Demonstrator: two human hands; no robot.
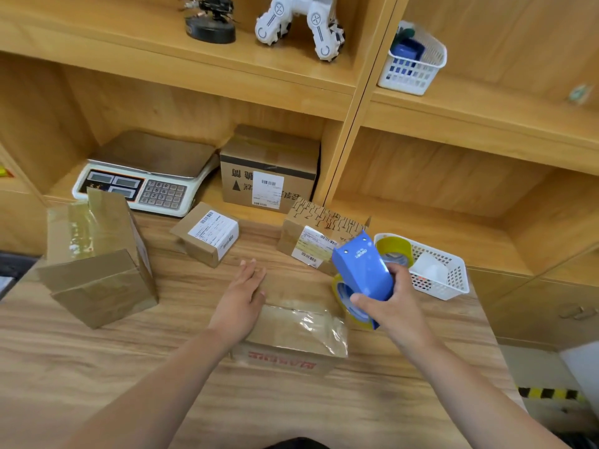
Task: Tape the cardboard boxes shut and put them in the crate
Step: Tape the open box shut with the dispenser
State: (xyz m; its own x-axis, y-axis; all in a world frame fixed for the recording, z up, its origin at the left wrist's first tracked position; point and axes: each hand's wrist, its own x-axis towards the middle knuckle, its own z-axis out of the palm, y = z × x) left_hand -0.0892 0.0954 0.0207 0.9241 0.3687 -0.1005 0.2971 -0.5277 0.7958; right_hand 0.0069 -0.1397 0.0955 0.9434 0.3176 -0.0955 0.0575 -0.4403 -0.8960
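Note:
A small cardboard box (291, 338) with red print and shiny tape across its top lies on the wooden table in front of me. My left hand (241, 296) lies flat with straight fingers on the box's far left corner. My right hand (389, 303) grips a blue tape dispenser (361, 270) with a yellow-rimmed tape roll, held just above the box's right end. A large taped box (97, 260) stands at the left. Two labelled boxes, one (207, 233) and another (319, 238), lie farther back. No crate is in view.
A white basket (444, 270) holding a tape roll sits behind my right hand. A weighing scale (146, 176) and a printed carton (269, 170) stand in the lower shelf bay. Robot toys (301, 24) and another white basket (415, 59) occupy the upper shelves.

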